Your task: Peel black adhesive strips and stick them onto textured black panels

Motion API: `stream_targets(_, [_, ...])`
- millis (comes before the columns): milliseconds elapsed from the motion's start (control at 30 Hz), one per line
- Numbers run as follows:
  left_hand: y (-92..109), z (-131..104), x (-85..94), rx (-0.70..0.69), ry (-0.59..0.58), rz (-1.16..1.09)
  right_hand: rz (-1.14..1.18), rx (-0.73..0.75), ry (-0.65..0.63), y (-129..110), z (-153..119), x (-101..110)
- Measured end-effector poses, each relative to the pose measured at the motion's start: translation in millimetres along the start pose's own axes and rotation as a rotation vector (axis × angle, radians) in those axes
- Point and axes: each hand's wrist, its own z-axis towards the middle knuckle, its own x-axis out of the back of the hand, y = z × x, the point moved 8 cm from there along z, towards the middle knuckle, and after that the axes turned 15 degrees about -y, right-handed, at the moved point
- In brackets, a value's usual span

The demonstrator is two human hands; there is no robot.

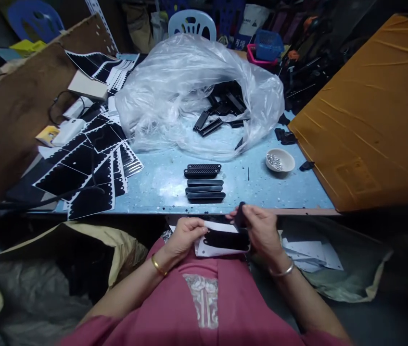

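My left hand (188,236) pinches the left end of a white backing sheet (211,251) that carries black sticker strips (225,239). The sheet lies just above my lap, below the table's front edge. In my right hand (263,230), thumb and fingers close on a small black sticker piece (240,216), held upright over the sheet's right end. Whether that piece is wholly apart from the sheet I cannot tell. On the table ahead, several slim black handle-like pieces (206,190) lie in a short column, with patterned ones (202,170) behind them.
A large clear plastic bag (189,86) holds more black pieces (227,103). Black sticker sheets (92,163) are heaped at left. A white bowl (279,161) of small metal parts stands right, beside a brown-taped box (373,115). Open sacks (117,240) flank my lap.
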Motion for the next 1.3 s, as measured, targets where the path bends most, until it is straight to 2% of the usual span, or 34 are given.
stream_targets(100, [-32,-19,51.8,0.063,0.194,-0.033,0.161,0.08,0.157,-11,6,28])
stream_targets(200, [-47,-38,101.2,0.085,0.427,0.051,0.017,0.187,0.211,-29,13,42])
stream_targets(267, [-44,-44,119.0,0.083,0.491,0.125,-0.164,0.188,0.156,-33,20,36])
stream_targets(333, [-37,-42,124.1,0.072,0.476,0.199,-0.345,0.185,0.066,-33,27,22])
stream_targets(433, [-19,-37,121.3,0.063,0.433,0.386,-0.552,0.257,-0.043,-37,36,0])
stream_targets(567, [14,-45,116.4,0.025,0.462,0.828,-0.712,0.348,-0.121,-48,45,-17])
stream_targets(633, [21,-50,112.5,0.034,0.44,1.014,-0.786,0.38,-0.156,-52,48,-24])
stream_targets(700, [10,-49,106.9,0.114,0.324,1.077,-0.867,0.42,-0.189,-54,51,-30])
stream_targets(833, [-31,-29,82.8,0.273,0.022,1.217,-0.996,0.488,-0.175,-55,54,-35])
stream_targets(933, [-50,-10,78.7,0.443,-0.02,1.405,-1.033,0.47,-0.152,-54,59,-31])
stream_targets(1000, [-47,-5,80.5,0.493,-0.011,1.47,-1.036,0.454,-0.148,-54,62,-29])
stream_targets(1067, [-29,-6,76.7,0.387,-0.007,1.473,-1.036,0.452,-0.154,-55,64,-27])
stream_targets(1133, [1,-14,68.1,0.197,0.009,1.39,-1.025,0.459,-0.177,-56,67,-27])
stream_targets(1233, [49,-20,53.2,-0.02,0.041,1.13,-0.988,0.469,-0.244,-56,72,-34])
stream_targets(1300, [70,-9,45.0,-0.046,0.04,0.9,-0.996,0.476,-0.306,-55,74,-45])
